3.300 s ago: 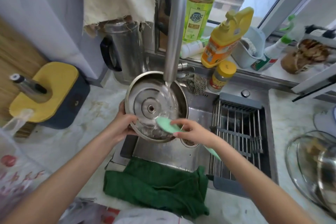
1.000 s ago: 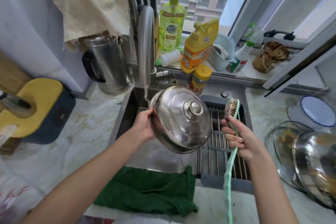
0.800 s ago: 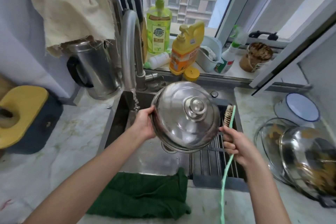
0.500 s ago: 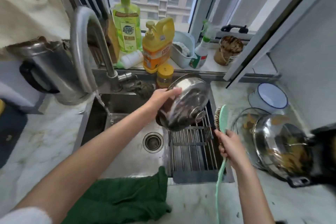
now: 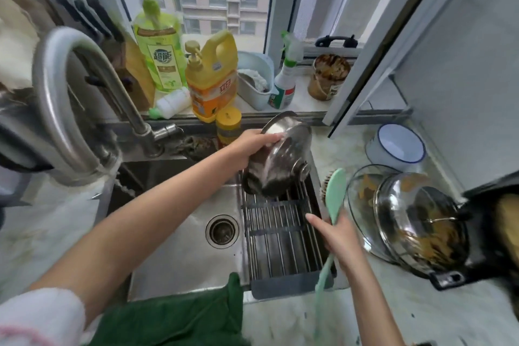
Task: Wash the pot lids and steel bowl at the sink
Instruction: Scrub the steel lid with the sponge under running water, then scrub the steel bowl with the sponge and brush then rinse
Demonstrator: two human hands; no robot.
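Steel pot lid (image 5: 280,160) tilting on edge, lower rim down at far end of drying rack (image 5: 280,236) over sink (image 5: 179,250). Left hand (image 5: 250,146) holding upper rim, grip curling round it. Right hand (image 5: 341,236) holding green brush (image 5: 335,191), grip wrapping handle, head pointing up. Dirty glass lids (image 5: 404,216) lying on tabletop (image 5: 421,314) just right of rack.

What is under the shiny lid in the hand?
The metal bars of the dish rack lie under the steel lid, which the left hand holds tilted. The lid covers the rack's far end, so anything there is hidden.
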